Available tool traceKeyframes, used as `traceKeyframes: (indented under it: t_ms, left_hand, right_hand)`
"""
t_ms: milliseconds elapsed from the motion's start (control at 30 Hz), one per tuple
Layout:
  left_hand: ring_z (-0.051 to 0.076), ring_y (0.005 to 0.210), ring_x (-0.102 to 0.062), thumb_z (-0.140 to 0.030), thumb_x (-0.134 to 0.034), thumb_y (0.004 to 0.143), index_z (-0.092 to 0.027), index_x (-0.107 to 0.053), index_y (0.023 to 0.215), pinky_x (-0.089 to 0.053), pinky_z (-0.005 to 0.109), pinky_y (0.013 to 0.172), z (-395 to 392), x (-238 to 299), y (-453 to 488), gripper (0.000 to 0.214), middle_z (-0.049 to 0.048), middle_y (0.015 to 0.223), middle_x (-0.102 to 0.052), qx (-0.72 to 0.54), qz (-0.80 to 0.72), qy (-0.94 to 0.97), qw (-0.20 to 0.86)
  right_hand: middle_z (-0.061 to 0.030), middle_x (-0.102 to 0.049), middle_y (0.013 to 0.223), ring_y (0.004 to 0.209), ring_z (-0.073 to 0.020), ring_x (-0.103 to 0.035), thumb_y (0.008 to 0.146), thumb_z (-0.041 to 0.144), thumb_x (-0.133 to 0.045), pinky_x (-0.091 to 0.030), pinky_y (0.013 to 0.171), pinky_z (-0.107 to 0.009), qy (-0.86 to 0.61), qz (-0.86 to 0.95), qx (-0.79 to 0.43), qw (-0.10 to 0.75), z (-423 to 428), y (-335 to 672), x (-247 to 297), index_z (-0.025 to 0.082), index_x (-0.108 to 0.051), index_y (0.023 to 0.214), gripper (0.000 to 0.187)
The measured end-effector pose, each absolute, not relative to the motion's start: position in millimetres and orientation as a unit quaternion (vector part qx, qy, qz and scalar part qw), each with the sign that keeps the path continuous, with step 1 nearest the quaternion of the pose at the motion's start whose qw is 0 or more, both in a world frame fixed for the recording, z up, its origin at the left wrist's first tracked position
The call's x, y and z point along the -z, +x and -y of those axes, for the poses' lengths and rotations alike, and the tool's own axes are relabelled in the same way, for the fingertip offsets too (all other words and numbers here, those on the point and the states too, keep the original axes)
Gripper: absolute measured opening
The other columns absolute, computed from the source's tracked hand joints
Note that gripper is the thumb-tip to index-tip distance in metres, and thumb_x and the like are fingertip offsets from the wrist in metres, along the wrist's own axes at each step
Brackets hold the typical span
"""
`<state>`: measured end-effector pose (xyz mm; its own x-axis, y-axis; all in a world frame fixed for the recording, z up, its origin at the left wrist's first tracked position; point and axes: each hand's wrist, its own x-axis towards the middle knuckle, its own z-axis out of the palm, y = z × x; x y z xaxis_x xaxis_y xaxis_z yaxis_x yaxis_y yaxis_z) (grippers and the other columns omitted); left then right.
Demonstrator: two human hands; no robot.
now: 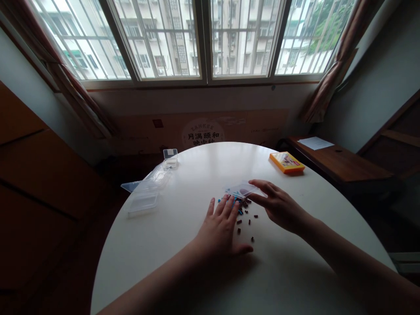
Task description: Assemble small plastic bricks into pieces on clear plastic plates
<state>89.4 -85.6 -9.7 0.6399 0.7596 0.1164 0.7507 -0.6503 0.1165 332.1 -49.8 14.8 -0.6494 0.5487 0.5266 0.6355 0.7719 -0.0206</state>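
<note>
A loose pile of small brown and blue building bricks (243, 204) lies on the white round table (183, 262), with several single brown pieces scattered toward me. My left hand (221, 225) is spread palm down at the left of the pile, its fingertips at the bricks and the thumb stretched to the right. My right hand (278, 203) pinches the right end of a clear plastic box or lid (243, 189), which is tilted over the far side of the pile. What lies under the left fingers is hidden.
Open clear plastic cases (142, 201) stand along the table's left edge, one partly overhanging it. A small clear box (170, 158) with its lid up is behind them. A yellow box (286, 162) sits at the back right. Beyond is a wooden side table (348, 162) with a paper.
</note>
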Motion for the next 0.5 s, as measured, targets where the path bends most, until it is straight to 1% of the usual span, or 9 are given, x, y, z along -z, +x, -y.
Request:
traceKeyframes:
  t_ms: [133, 267, 400, 500]
  left_hand:
    - [0.038, 0.146, -0.015, -0.087, -0.034, 0.074, -0.012, -0.024, 0.153, -0.001, 0.059, 0.117, 89.7, 11.3, 97.9, 0.109, 0.0176, 0.157, -0.025, -0.086, -0.424, 0.900, 0.045]
    - [0.037, 0.144, -0.021, -0.082, -0.043, 0.076, -0.013, -0.028, 0.151, -0.003, 0.057, 0.118, 89.8, 12.1, 100.3, 0.102, 0.0170, 0.155, -0.032, -0.098, -0.445, 0.889, 0.033]
    - [0.037, 0.144, -0.022, -0.079, -0.041, 0.079, -0.013, -0.029, 0.151, -0.007, 0.057, 0.118, 89.8, 14.4, 99.8, 0.098, 0.0173, 0.153, -0.035, -0.103, -0.451, 0.886, 0.032]
    - [0.037, 0.145, -0.019, -0.078, -0.039, 0.081, -0.012, -0.029, 0.151, -0.007, 0.057, 0.118, 89.8, 16.0, 100.0, 0.097, 0.0173, 0.155, -0.032, -0.105, -0.447, 0.888, 0.025]
  right_hand:
    - [-0.0101, -0.050, 0.138, 0.123, -0.0271, -0.050, 0.076, -0.010, -0.039, -0.050, 0.096, -0.047, -0.317, 0.911, 0.099, 0.245, 48.2, 331.7, -13.4, 0.027, -0.060, 0.126, 0.066]
    - [-0.0070, -0.051, 0.141, 0.124, -0.0268, -0.050, 0.075, -0.011, -0.040, -0.049, 0.095, -0.047, -0.305, 0.917, 0.107, 0.234, 46.2, 333.4, -11.9, 0.031, -0.060, 0.127, 0.069]
    - [-0.0042, -0.050, 0.143, 0.123, -0.0263, -0.050, 0.075, -0.012, -0.041, -0.049, 0.096, -0.048, -0.304, 0.917, 0.111, 0.236, 43.2, 336.8, -10.4, 0.033, -0.059, 0.128, 0.072]
    - [-0.0037, -0.049, 0.143, 0.123, -0.0255, -0.050, 0.075, -0.012, -0.040, -0.048, 0.098, -0.048, -0.311, 0.912, 0.099, 0.249, 40.8, 338.7, -9.5, 0.034, -0.056, 0.132, 0.075]
